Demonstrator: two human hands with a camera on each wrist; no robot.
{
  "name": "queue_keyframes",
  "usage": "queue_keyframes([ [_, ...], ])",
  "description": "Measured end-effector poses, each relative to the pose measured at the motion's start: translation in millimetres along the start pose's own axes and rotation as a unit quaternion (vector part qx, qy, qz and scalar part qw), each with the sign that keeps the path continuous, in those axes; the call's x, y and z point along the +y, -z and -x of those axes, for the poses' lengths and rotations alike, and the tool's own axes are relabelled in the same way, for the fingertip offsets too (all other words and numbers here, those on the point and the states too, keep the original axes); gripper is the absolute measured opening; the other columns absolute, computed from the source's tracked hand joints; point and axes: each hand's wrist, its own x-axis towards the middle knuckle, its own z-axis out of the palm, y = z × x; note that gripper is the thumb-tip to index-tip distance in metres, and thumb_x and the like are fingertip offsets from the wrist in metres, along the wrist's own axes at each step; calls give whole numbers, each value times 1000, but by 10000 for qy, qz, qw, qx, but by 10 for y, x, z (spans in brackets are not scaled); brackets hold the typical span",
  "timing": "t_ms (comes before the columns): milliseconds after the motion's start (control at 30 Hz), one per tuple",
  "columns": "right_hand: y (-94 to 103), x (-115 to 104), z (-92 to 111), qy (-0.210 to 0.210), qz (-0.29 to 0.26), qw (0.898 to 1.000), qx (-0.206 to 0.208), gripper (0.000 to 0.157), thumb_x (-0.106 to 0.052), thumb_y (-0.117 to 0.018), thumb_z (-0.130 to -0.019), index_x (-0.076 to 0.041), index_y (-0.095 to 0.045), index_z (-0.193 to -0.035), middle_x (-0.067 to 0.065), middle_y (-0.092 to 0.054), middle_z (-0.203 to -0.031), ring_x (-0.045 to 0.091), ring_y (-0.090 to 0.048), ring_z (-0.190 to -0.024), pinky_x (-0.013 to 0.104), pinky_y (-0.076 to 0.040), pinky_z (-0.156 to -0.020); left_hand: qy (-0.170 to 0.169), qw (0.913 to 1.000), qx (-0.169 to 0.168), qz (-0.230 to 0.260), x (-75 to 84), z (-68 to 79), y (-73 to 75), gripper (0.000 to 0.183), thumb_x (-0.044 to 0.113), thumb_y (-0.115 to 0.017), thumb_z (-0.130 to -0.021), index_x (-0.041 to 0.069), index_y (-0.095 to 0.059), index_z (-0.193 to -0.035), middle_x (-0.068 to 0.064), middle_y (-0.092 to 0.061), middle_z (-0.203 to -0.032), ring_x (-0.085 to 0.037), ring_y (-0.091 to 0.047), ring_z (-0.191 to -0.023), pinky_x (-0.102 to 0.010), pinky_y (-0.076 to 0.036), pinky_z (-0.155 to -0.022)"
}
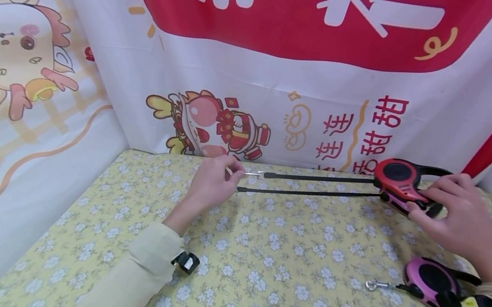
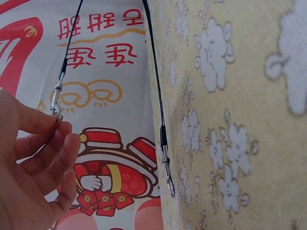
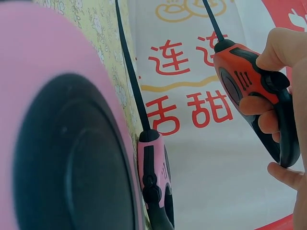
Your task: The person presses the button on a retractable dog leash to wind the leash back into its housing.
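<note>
My right hand (image 1: 464, 215) grips the black handle of a red retractable dog leash (image 3: 249, 72), fingers through its loop and thumb near its button. Its black strap (image 1: 318, 178) runs left, drawn out and straight. At the other end, my left hand (image 1: 215, 183) pinches the silver snap hook (image 2: 56, 98) between thumb and fingertips. A pink retractable leash (image 3: 149, 160) lies on the table beside the raised red one. Its strap (image 1: 306, 193) is also drawn out, with its snap hook (image 2: 166, 165) lying on the cloth near my left hand, untouched.
Another pink leash (image 1: 431, 279) lies at front right under my right forearm, strap wound in and snap hook (image 1: 377, 286) pointing left. A floral yellow cloth (image 1: 256, 281) covers the table. A printed white curtain (image 1: 257, 71) hangs along its back edge.
</note>
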Motion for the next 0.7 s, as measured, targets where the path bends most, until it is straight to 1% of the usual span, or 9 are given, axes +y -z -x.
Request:
queue_keyframes([
  [133, -6, -5, -5, 25, -10, 10000, 4, 35, -22, -79, -74, 10, -76, -90, 26, -71, -93, 38, -47, -98, 54, -37, -79, -36, 10000, -28, 19, 9, 6, 2, 10, 20, -67, -104, 13, -74, -107, -2, -74, -94, -19, -64, -81, -32, -53, -69],
  [267, -8, -16, -9, 6, 4, 10000, -23, 34, -20, -79, -73, 9, -76, -90, 25, -71, -92, 36, -47, -98, 53, -37, -80, -87, 10000, -5, -3, 9, 6, 1, 10, 19, -66, -104, 13, -74, -106, -2, -73, -93, -19, -64, -80, -32, -53, -69],
  [467, -3, -56, -17, 45, -25, 10000, 13, 33, -20, -79, -74, 9, -77, -91, 24, -71, -93, 35, -47, -97, 54, -39, -77, -133, 9999, -18, -75, 1, 0, -11, 10, 19, -66, -103, 13, -74, -105, -2, -73, -92, -19, -63, -79, -32, -53, -69],
  [700, -2, -102, -37, 182, -169, 9997, 15, 32, -19, -81, -69, 7, -77, -88, 21, -70, -92, 34, -48, -97, 51, -39, -75, -138, 9998, -88, -58, 27, 12, -4, 10, 19, -66, -103, 13, -74, -105, -2, -73, -93, -19, -64, -82, -32, -54, -71],
])
